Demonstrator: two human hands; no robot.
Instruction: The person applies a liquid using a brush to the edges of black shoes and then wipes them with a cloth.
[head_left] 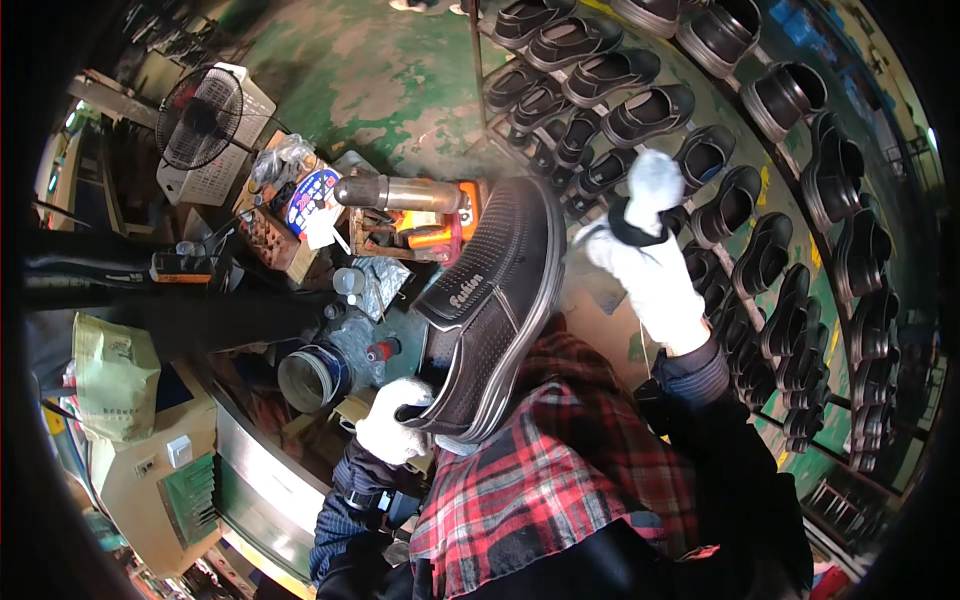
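Observation:
A black slip-on shoe (495, 310) with a perforated upper and thick sole is tilted toe-up in front of me. My left hand (393, 420), in a white glove, is closed around its heel opening. To the right of the shoe, apart from it, is my white-gloved right hand (650, 285). It appears closed around a dark-banded thing with a white, rounded, cloth-like end (656, 185); its exact kind is unclear. A red checked cloth (560, 440) covers my lap below the shoe.
Racks of black shoes (765, 250) curve along the right. At the left are a black fan (200, 118), a metal cylinder (400, 193) above an orange-and-wood box, a round tin (312, 378) and a small red-capped bottle (382, 350). A cream-coloured machine (150, 480) stands lower left.

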